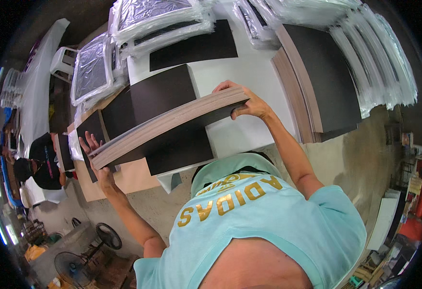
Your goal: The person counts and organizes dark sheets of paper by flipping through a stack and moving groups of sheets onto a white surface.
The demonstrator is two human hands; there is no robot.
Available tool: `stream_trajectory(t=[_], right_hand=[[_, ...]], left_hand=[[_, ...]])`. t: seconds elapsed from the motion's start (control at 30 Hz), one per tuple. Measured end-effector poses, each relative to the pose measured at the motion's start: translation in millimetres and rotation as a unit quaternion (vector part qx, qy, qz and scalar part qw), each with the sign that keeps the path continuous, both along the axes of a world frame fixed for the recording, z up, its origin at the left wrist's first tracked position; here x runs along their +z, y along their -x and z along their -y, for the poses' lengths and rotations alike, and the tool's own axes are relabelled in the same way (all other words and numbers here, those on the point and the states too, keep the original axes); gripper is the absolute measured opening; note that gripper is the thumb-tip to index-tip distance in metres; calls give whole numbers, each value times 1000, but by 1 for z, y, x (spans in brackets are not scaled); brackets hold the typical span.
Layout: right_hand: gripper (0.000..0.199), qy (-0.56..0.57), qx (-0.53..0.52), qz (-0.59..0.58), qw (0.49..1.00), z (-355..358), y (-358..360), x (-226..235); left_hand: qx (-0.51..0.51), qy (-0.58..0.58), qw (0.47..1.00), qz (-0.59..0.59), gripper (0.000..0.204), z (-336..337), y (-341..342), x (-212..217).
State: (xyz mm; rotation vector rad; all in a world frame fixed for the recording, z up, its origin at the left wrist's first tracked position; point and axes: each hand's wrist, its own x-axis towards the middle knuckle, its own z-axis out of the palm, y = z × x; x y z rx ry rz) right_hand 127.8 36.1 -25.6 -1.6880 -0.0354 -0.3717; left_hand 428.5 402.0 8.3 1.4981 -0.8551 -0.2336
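Observation:
I hold a thick stack of thin boards (167,126) between both hands, lifted above the white table (242,72). The boards show pale brown edges and a black face. My left hand (97,164) grips the stack's left end, fingers spread up against it. My right hand (242,101) clamps the right end, thumb below and fingers over the top. Under the stack lie more black boards (165,91), one (179,149) near the table's front edge.
A tall pile of black boards (317,72) stands at the right of the table. Plastic-wrapped frames (93,70) are heaped at the back and left. Another person in black (42,164) sits at the far left. Floor fans (107,236) stand below.

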Motion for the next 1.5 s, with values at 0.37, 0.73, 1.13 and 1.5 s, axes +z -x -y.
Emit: stream_trajectory(t=[0.37,0.73,1.13,1.5], right_hand=[[56,83,-86,99,988,-21,0,3],[62,-180,-377,-81,905,-56,59,-15],[69,-20,-692,-51,720,-149,145,-36],[68,120,-545,-23,829,-127,143,-25]], left_hand=[[-127,87,988,-23,111,-10,-23,-46],[-158,104,965,-183,95,72,-33,-14],[-594,55,798,-85,99,399,31,1],[-339,-22,928,-151,70,445,92,-18]])
